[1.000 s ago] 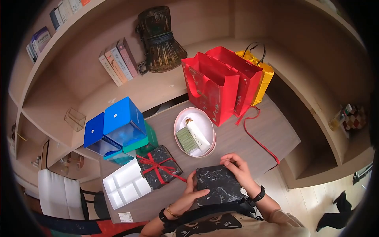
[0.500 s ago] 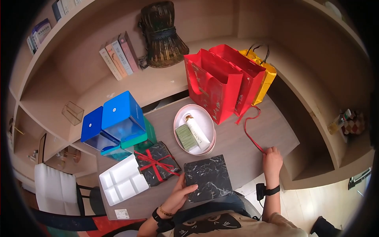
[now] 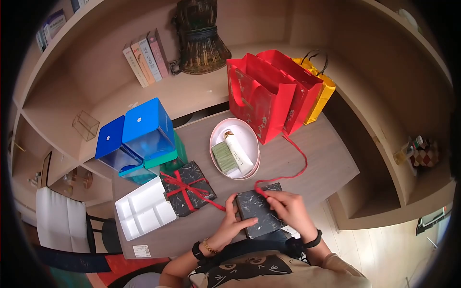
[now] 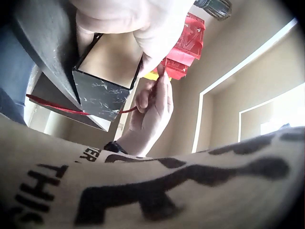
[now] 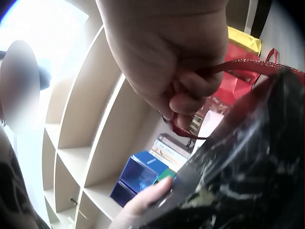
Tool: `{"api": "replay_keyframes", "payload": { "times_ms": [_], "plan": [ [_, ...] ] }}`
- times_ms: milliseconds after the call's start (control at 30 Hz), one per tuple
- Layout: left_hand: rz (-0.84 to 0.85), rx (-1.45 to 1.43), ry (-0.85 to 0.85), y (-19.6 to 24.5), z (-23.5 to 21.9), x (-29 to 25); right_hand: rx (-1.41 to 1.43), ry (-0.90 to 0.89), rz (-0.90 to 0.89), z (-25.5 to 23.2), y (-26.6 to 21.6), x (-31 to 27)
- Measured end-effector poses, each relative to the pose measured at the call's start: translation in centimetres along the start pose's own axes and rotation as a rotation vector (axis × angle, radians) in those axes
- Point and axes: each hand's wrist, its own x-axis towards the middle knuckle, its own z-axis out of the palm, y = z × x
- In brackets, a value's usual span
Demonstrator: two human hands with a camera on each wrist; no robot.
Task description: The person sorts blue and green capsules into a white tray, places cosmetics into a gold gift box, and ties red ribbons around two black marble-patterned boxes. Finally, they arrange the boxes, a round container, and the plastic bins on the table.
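Observation:
A black marbled box [image 3: 254,213] is tilted near the table's front edge, close before the person's body. My left hand [image 3: 231,230] grips its left side, the thumb on the top face. My right hand [image 3: 292,211] is over the box's right part and pinches a red ribbon [image 3: 303,168] between thumb and fingers. From there the ribbon curves back over the table to the red bags. In the right wrist view the ribbon [image 5: 248,66] loops out of the curled right fingers [image 5: 188,98], above the box's dark face [image 5: 228,181].
Left of the hands lies another marbled box [image 3: 194,178] tied with red ribbon, beside a white divided tray [image 3: 146,211]. Blue and green boxes [image 3: 149,127] stand behind. An oval dish [image 3: 214,139] holds a white tube and a green block. Red bags [image 3: 264,103] stand at the back.
My right hand left the box, reached right to the ribbon's end at the table edge, and brought it back over the box. My left hand kept hold of the box throughout.

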Motion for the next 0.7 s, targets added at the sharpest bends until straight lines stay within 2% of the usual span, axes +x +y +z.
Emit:
{"api": "replay_keyframes", "payload": {
  "times_ms": [100,233,367,567,667,700],
  "plan": [
    [-0.112,-0.042,0.053,0.5,0.1,0.1,-0.113,-0.031,-0.149,2.8,1.4,-0.3],
    [-0.138,0.051,0.123,0.4,0.2,0.5,-0.287,-0.006,-0.127,3.4,0.5,-1.2],
    [-0.142,0.081,0.219,-0.5,-0.3,1.5,-0.282,-0.039,-0.171,3.3,0.3,-2.0],
    [-0.116,-0.022,0.186,-0.8,-0.7,1.6,-0.322,-0.081,-0.209,3.0,-0.1,-2.9],
    [-0.115,-0.179,0.223,-0.6,-0.7,1.3,-0.199,-0.021,-0.26,1.5,-0.5,-3.2],
    [-0.105,-0.241,0.189,-0.3,-0.7,1.1,-0.184,-0.028,-0.221,0.7,-0.8,-3.5]
  ]
}}
